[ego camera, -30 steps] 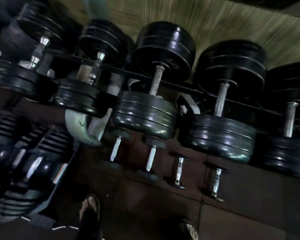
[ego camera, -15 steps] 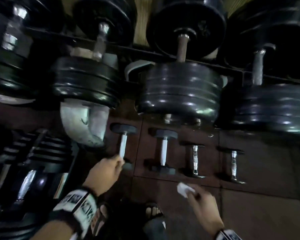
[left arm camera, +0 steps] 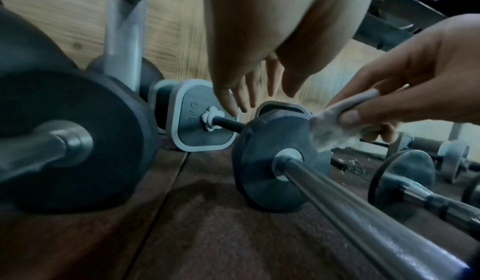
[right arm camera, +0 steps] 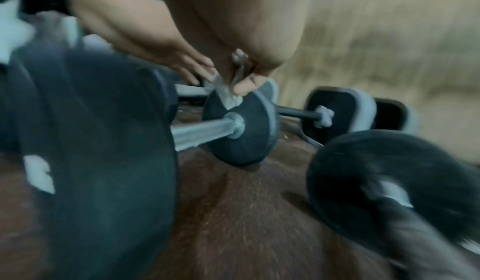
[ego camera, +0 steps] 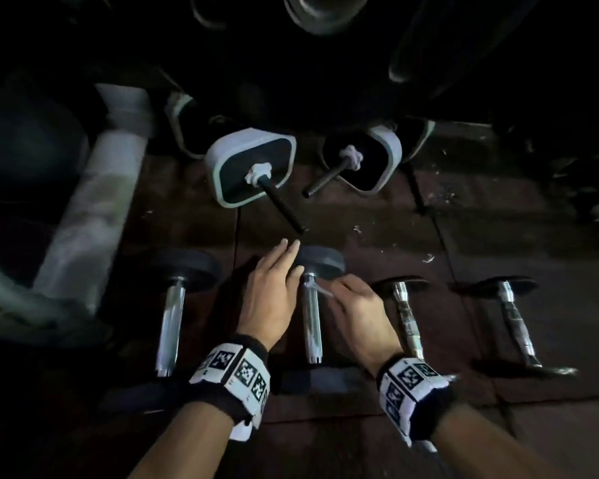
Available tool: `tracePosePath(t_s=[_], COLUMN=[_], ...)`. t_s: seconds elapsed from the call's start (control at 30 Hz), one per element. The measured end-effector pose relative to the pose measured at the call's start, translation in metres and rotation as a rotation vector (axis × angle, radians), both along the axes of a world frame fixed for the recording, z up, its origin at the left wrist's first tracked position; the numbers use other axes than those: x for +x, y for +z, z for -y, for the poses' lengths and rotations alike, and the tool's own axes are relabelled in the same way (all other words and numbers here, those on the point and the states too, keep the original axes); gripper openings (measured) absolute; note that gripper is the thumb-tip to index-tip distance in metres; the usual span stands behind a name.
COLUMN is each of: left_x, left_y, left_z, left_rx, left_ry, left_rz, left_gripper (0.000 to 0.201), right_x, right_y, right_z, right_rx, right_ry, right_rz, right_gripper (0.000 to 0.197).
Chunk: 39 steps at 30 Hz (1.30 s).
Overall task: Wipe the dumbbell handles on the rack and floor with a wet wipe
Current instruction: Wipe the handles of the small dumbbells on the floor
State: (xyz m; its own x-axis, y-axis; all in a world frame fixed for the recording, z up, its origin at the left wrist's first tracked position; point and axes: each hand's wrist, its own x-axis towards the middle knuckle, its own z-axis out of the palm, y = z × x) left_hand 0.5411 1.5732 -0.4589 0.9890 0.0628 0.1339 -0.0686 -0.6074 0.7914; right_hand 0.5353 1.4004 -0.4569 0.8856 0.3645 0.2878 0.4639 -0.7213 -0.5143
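Wiping floor dumbbells: right hand (ego camera: 355, 311) pinches wet wipe (left arm camera: 335, 126) above second dumbbell's handle (ego camera: 312, 316); left hand (ego camera: 268, 288) beside it, fingers straight; next, wrap and stroke the handle

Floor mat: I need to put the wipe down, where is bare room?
Bare brown rubber floor mat lies near the person's forearms, below the four chrome-handled dumbbells. It is crowded beyond them, by the grey square-plate dumbbells.

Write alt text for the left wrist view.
A right hand pinches a crumpled wet wipe just above a chrome dumbbell handle near its dark end plate, while the left hand hovers open above the brown floor.
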Motion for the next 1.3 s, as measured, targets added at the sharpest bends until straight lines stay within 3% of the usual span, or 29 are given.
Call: tracePosePath(t_s=[0.1,0.2,0.27,0.47,0.63,0.97,1.13,1.3], left_x=[0.004,0.008,0.01,0.01,0.009,0.009,0.005,0.006], left_y=[-0.011,-0.018,-0.02,-0.02,-0.025,-0.019,-0.019,-0.02], left_z=[0.0,-0.005,-0.008,0.0,0.001,0.0,-0.001,-0.003], left_rx=[-0.064,-0.053,-0.028,-0.07,-0.071,-0.086,-0.089,-0.116], left_ry=[0.022,0.013,0.009,0.039,0.054,0.049,0.007,0.017], left_rz=[0.024,0.064,0.091,0.041,0.061,0.014,-0.028,-0.023], left_gripper=[0.04,0.039,0.04,0.039,0.041,0.043,0.05,0.047], right_x=[0.015,0.023,0.025,0.02,0.013,0.017,0.013,0.022], right_y=[-0.011,-0.014,-0.016,-0.025,-0.035,-0.014,-0.022,-0.016], right_z=[-0.005,-0.01,-0.014,-0.022,-0.024,-0.023,-0.022,0.002], right_rx=[-0.052,-0.225,-0.265,-0.296,-0.2,-0.143,-0.037,0.085], right_ry=[0.004,0.053,0.067,0.07,0.013,-0.006,-0.09,-0.213], right_rz=[0.095,0.174,0.181,0.085,-0.03,-0.155,-0.147,-0.365], right_gripper=[0.034,0.043,0.049,0.037,0.044,0.017,0.017,0.01])
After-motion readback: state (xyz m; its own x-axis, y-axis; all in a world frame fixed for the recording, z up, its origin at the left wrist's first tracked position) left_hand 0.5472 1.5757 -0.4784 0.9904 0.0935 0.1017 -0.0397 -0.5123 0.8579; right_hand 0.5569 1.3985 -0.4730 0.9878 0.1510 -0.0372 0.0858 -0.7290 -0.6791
